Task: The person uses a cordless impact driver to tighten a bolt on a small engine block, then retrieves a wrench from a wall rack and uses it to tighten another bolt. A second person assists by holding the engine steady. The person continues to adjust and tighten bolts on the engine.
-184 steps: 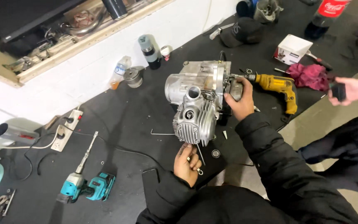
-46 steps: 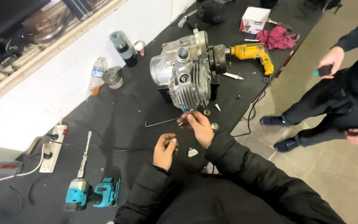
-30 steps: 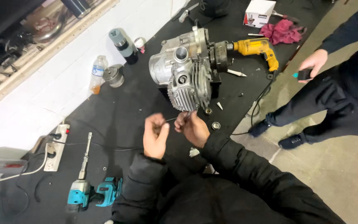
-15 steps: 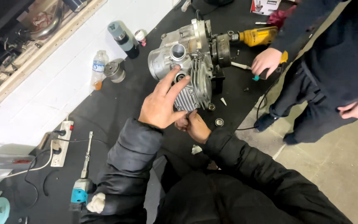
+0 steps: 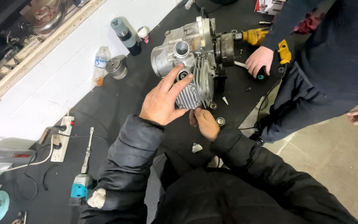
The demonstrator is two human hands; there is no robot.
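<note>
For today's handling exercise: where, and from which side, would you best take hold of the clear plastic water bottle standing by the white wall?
Grip the water bottle around its straight middle body, probably coming from the mat side: it stands upright and the wall blocks the far side.

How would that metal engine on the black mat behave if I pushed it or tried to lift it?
The engine looks like solid cast metal, so it is probably heavy and would resist a light push. It sits on a broad base, so tipping seems unlikely. The left hand rests on its ribbed cylinder, whose fins may give fair purchase, though any oily film could make it slippery.
</note>
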